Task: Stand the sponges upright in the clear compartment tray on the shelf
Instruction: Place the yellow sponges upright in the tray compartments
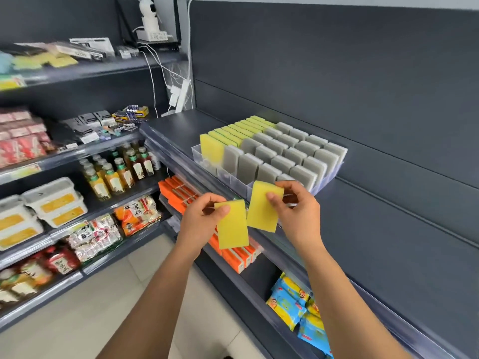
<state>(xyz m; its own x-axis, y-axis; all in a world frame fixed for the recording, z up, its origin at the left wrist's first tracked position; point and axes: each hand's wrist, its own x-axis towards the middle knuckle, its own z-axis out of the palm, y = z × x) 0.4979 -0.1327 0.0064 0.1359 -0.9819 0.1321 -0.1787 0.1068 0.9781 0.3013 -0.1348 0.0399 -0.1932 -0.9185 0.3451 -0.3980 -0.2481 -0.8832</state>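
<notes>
My left hand (201, 216) pinches the top of a yellow sponge (233, 226) that hangs flat-face toward me. Beside it, my right hand (294, 203) pinches a second yellow sponge (264, 207), tilted slightly, just in front of the shelf edge. Behind them the clear compartment tray (204, 158) sits on the dark shelf. Its left row holds upright yellow sponges (211, 147); the other rows hold upright grey sponges (282, 151). The tray's near corner is hidden by the right-hand sponge.
The dark shelf (181, 130) runs left of and behind the tray. Below it lie orange boxes (181, 193) and blue-yellow packets (295, 304). Shelves to the left carry bottles (116, 169), food tubs (51, 200) and snack bags (140, 211).
</notes>
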